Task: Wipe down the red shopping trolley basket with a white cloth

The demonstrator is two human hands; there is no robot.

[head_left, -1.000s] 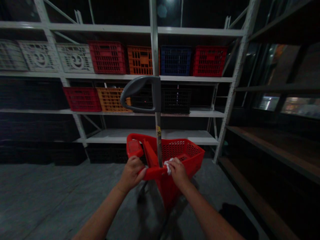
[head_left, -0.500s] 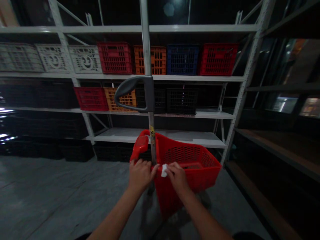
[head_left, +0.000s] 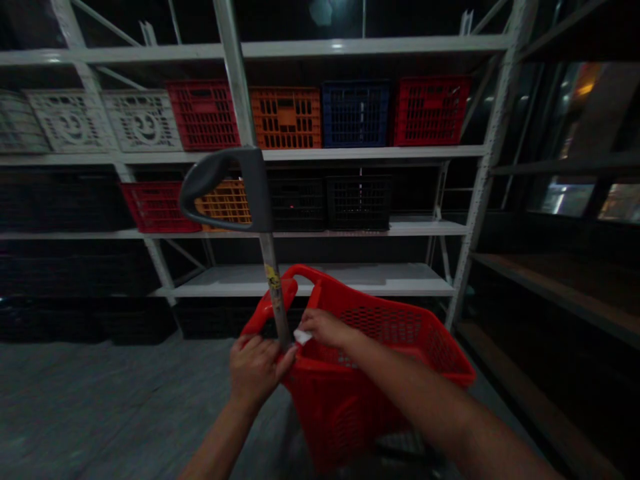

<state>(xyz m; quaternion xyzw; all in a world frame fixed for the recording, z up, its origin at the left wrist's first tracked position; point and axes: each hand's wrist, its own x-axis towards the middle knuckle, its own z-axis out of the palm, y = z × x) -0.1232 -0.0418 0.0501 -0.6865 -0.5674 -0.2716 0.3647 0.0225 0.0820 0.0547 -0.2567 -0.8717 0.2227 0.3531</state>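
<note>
A red plastic shopping basket (head_left: 380, 373) on wheels stands in front of me, with a metal pole (head_left: 274, 293) rising to a grey loop handle (head_left: 225, 190). My left hand (head_left: 256, 370) is closed around the basket's near rim at the foot of the pole. My right hand (head_left: 324, 328) reaches over the rim, fingers pinched on a small white cloth (head_left: 301, 336) pressed against the pole's base.
White metal shelving (head_left: 320, 230) spans the back wall, carrying white, red, orange, blue and black crates (head_left: 286, 117). Dark wooden shelves (head_left: 560, 293) run along the right. Grey concrete floor (head_left: 100, 400) lies to the left.
The basket has swung closer and to the right, and the pole now leans left. My right hand has moved the white cloth from the rim up to the pole's base.
</note>
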